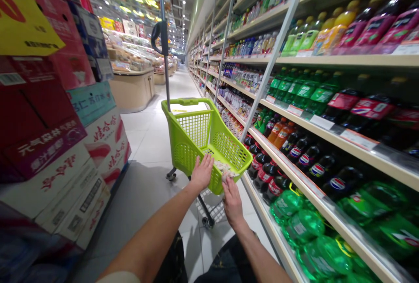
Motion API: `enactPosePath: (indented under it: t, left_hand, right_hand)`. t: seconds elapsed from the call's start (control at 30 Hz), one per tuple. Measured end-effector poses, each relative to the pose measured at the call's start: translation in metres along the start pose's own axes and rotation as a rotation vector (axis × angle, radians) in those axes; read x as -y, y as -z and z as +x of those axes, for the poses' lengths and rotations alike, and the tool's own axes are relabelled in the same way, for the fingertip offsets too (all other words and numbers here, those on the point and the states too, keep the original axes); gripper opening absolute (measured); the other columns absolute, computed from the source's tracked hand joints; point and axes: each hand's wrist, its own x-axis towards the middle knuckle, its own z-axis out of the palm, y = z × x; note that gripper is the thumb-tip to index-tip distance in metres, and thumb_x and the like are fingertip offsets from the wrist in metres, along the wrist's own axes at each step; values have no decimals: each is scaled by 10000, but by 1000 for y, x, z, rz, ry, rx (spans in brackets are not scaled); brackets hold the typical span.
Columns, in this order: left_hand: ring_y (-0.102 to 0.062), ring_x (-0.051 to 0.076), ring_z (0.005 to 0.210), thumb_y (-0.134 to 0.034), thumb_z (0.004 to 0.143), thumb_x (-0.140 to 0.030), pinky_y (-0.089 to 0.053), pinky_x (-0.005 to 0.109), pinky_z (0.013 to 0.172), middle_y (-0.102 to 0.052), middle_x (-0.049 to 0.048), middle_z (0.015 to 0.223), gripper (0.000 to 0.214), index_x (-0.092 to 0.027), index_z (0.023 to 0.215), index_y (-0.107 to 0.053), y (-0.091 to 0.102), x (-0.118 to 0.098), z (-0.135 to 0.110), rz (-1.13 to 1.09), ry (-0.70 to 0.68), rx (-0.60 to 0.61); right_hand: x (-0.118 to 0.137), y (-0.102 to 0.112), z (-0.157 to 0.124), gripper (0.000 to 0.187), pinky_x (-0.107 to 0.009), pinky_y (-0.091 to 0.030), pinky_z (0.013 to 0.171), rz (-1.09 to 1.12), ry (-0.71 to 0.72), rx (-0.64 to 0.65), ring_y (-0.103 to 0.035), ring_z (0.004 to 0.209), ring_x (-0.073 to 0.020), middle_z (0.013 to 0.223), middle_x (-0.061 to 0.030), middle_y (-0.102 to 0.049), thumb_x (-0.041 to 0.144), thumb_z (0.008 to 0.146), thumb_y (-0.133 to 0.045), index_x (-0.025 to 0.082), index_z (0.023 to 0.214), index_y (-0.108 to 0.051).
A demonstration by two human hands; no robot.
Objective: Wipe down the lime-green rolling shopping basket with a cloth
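A lime-green wheeled shopping basket [193,137] stands in the aisle just ahead of me, its long pull handle [164,52] upright. My left hand [202,172] rests on the basket's near rim with fingers stretched out over the edge. My right hand [231,200] reaches to the near right corner of the basket, fingers closed on a pale packaged item [227,170] that lies partly inside the basket. What the packet is I cannot make out.
Shelves of soft-drink bottles [314,161] run along the right, green bottles [304,226] lowest. Stacked drink cartons [65,152] rise on the left. The tiled aisle floor [153,134] stretches ahead toward display counters [132,86].
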Motion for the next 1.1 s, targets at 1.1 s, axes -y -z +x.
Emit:
enactPosePath:
  t: [1.1]
  left_hand:
    - [-104, 221, 1329, -404, 665, -88, -56, 498, 1058, -140, 114, 1446, 713, -90, 1348, -199, 25, 34, 8, 4, 67, 113]
  right_hand:
    - [11, -7, 24, 653, -456, -347, 998, 69, -170, 7, -292, 1275, -199, 1351, -105, -375, -36, 745, -292, 208, 1350, -269]
